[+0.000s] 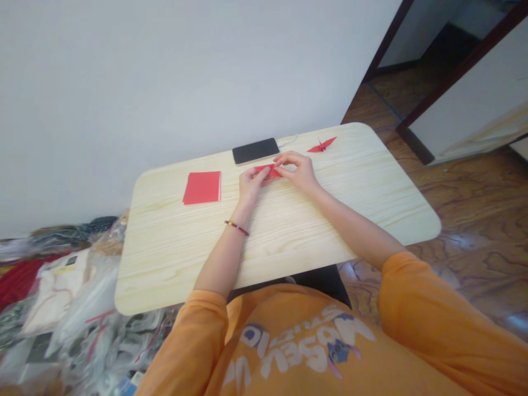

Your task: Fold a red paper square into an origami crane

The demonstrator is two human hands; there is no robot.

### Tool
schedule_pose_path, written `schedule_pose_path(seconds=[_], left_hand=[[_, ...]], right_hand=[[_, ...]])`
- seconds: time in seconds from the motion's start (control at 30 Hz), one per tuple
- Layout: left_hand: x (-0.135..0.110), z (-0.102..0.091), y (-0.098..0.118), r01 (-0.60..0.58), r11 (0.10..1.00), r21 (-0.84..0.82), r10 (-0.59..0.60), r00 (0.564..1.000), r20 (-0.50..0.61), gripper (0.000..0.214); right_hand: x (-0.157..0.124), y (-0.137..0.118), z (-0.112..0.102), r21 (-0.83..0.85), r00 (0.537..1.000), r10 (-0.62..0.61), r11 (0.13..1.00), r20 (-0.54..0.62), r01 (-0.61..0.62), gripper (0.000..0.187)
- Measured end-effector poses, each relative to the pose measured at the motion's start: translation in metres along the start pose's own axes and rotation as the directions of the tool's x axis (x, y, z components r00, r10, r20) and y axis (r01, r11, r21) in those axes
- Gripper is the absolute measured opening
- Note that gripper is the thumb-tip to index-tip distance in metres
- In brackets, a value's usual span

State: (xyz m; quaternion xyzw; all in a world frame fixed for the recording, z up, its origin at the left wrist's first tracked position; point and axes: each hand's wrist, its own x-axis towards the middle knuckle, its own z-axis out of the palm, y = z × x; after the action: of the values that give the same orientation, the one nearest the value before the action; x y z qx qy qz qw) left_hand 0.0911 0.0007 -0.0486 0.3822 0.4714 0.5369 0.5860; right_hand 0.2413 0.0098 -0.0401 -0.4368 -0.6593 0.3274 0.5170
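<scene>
Table [165,247] placed mid-frame, paper stack [202,187] laid left on it, folded paper [273,171] held near centre, phone [256,151] set behind, origami crane [322,147] upper right of centre

Red paper [273,172] partly hidden by fingers [262,175], shape perhaps too small to tell, right sleeve [445,313] cut off

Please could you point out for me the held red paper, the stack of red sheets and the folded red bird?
Held red paper [273,171]: head view, its visible middle part.
Stack of red sheets [202,187]: head view, middle of its top.
Folded red bird [322,147]: head view, central body.
</scene>
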Motion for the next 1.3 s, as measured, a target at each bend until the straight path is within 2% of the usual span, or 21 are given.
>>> schedule_pose_path(seconds=[0.17, 0.37, 0.5, 0.7, 0.83, 0.97, 1.1, 1.3], left_hand=[[0.003, -0.003, -0.001, 0.021, 0.999, -0.043, -0.019, 0.999, 0.037, 0.017], [0.001, -0.004, 0.001, 0.020, 0.998, -0.061, -0.016, 0.997, 0.072, 0.024], [0.002, -0.004, 0.002, 0.024, 0.999, -0.046, -0.022, 0.999, 0.050, 0.026], [0.003, -0.006, 0.001, 0.034, 0.997, -0.075, -0.030, 0.998, 0.058, 0.023], [0.004, -0.005, 0.002, 0.043, 0.996, -0.076, -0.040, 0.999, 0.035, 0.019], [0.003, -0.004, 0.002, 0.049, 0.996, -0.073, -0.047, 0.998, 0.030, 0.015], [0.003, -0.004, 0.001, 0.042, 0.996, -0.082, -0.038, 0.998, 0.056, 0.015], [0.002, -0.003, 0.002, 0.035, 0.996, -0.087, -0.031, 0.998, 0.045, 0.023]], right_hand=[[0.001, 0.002, 0.001, 0.148, 0.998, 0.040, 0.988, 0.057, -0.048, 0.007], [0.002, 0.000, -0.001, 0.126, 0.995, 0.077, 0.988, 0.065, -0.085, 0.010], [0.002, -0.005, -0.002, 0.128, 0.995, 0.074, 0.988, 0.070, -0.083, 0.010], [0.003, -0.005, -0.001, 0.259, 0.983, 0.169, 0.949, 0.069, -0.181, 0.017], [0.006, 0.003, 0.000, 0.302, 0.949, 0.312, 0.902, 0.038, -0.309, 0.027], [0.006, 0.008, -0.001, 0.350, 0.892, 0.425, 0.821, 0.151, -0.451, 0.038], [0.005, 0.006, -0.002, 0.353, 0.869, 0.429, 0.796, 0.244, -0.492, 0.041], [0.006, 0.007, -0.003, 0.327, 0.874, 0.419, 0.813, 0.246, -0.482, 0.044]])
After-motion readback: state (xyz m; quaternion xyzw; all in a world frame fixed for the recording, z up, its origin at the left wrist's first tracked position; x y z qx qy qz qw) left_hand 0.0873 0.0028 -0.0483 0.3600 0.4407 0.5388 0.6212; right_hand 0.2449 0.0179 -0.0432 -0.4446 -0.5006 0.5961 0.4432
